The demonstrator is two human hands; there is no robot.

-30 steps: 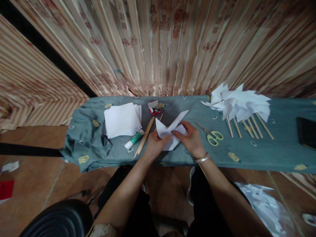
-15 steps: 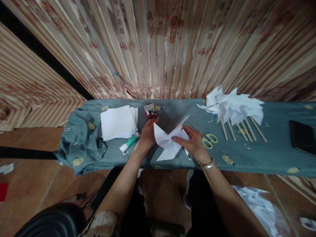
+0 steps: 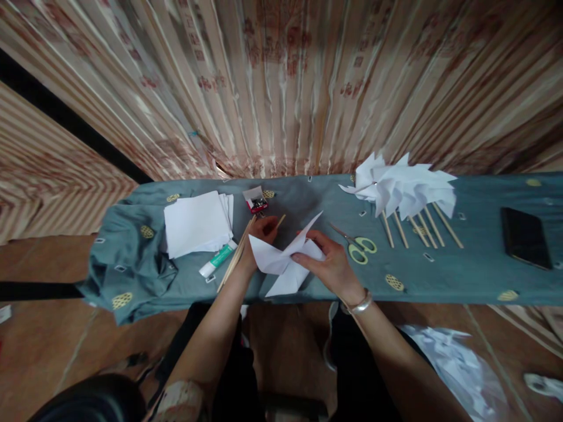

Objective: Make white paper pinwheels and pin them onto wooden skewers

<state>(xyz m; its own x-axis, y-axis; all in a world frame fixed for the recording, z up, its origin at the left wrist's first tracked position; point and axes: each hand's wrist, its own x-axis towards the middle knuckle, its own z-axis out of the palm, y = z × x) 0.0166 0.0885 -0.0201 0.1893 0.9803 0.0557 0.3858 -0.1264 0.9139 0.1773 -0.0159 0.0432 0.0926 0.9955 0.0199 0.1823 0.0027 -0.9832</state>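
Note:
A folded white paper pinwheel point(image 3: 285, 262) with pointed blades is pinched between the thumb and fingers of my right hand point(image 3: 331, 262), above the cloth. My left hand point(image 3: 264, 230) is closed behind the pinwheel's left blade, which covers part of it. Out of its fingers pokes the tip of a wooden stick point(image 3: 280, 221); the rest of that stick is hidden. More wooden sticks point(image 3: 229, 272) lie by my left wrist. Just beyond the left hand stands an open small red box point(image 3: 256, 202) with shiny metal pieces in it.
Left are a stack of white paper point(image 3: 197, 223) and a glue stick point(image 3: 217, 259). Scissors point(image 3: 359, 246) with green handles lie right of my hand. Several pinwheels on sticks point(image 3: 407, 181) overlap farther right, before a black phone-like object point(image 3: 525, 237). A plastic bag point(image 3: 461, 366) of white paper sits below.
The view has shifted, so the table's things appear farther left. My left hand has moved away from the pinwheel's edge toward the sticks, and the stick tip shows more. My right hand keeps the pinwheel.

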